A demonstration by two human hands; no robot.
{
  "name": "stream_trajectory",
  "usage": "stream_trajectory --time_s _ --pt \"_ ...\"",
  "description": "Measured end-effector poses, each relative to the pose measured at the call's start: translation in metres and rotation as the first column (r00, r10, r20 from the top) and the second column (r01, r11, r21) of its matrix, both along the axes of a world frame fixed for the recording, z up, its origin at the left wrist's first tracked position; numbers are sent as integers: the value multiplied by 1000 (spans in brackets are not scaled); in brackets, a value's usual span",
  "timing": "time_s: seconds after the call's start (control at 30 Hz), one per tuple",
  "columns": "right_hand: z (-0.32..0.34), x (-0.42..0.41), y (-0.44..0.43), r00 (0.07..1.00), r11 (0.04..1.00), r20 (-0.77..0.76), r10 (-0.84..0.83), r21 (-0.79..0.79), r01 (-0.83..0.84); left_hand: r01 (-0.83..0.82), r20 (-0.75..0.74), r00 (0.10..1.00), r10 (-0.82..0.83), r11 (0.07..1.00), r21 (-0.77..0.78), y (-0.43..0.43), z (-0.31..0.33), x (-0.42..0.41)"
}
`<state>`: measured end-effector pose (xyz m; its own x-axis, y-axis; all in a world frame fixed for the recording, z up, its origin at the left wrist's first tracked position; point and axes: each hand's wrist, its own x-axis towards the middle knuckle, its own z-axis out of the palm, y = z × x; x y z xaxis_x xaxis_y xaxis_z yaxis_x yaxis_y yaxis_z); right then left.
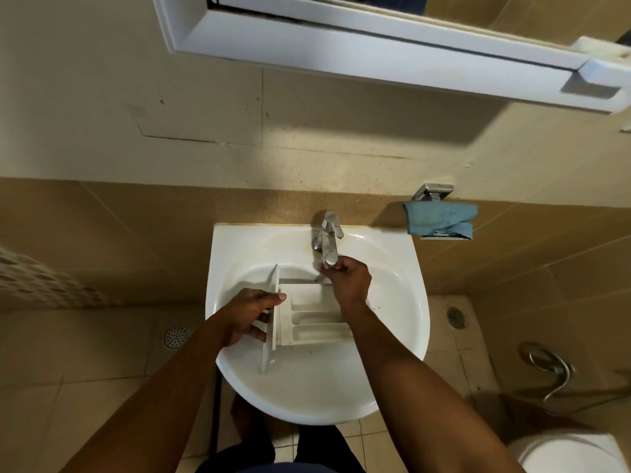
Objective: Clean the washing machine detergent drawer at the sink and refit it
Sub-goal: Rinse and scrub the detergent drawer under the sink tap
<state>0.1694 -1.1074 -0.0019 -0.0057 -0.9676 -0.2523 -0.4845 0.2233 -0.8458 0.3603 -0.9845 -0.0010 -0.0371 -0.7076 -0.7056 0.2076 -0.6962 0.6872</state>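
The left hand [254, 314] has its grip clamped on the drawer [312, 319] at the front panel: thumb over the panel's top edge, fingers curled behind its left face. In my judgement this steadies the drawer and leaves the compartments bare for rinsing. The drawer sits low inside the sink [307, 387], left of the middle, so water and any residue should fall into the bowl rather than onto the floor. It lies open side up. Its long axis runs left to right, with the front panel at the left end standing nearly on edge and the back end pointing right and slightly far, toward the tap [328, 240]. That end sits just under the spout — probably to catch the stream, though no water shows clearly. The right hand [350, 279] is at the spout's mouth, above the drawer's far right corner, with its fingers curled. I cannot tell whether its grip holds the spout, the drawer or nothing. A blue cloth [440, 221] hangs on the wall to the right, within reach for wiping.
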Motion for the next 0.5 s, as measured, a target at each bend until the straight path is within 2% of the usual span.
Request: stream_trajectory --time_s 0.07,0.13,0.23,0.3,0.33,0.37,0.43,0.5 --pt "6 1 -5 994 989 36 107 97 -110 -11 0 1000 11 1000 3 0 0 0" --pt "7 -3 -8 986 978 95 140 140 -152 -21 -3 1000 21 1000 4 1 1 1" --pt "14 -13 -12 981 977 38 192 86 -195 -42 -7 999 42 999 1 3 1 1" --pt "22 -17 -11 946 937 14 323 139 -322 -41 -5 999 41 999 -2 3 2 1" --pt "24 -21 -13 944 934 -7 330 149 -326 -39 -4 999 39 999 -3 3 2 1" --pt "26 -24 -16 962 956 -21 272 124 -267 -37 -4 999 37 999 -5 4 1 1" --pt "29 -32 -26 992 994 -71 104 -31 -107 -37 0 999 37 999 -8 5 2 1" --pt "41 -36 -32 995 981 -95 29 -190 -47 -38 11 999 39 999 -17 7 4 1"
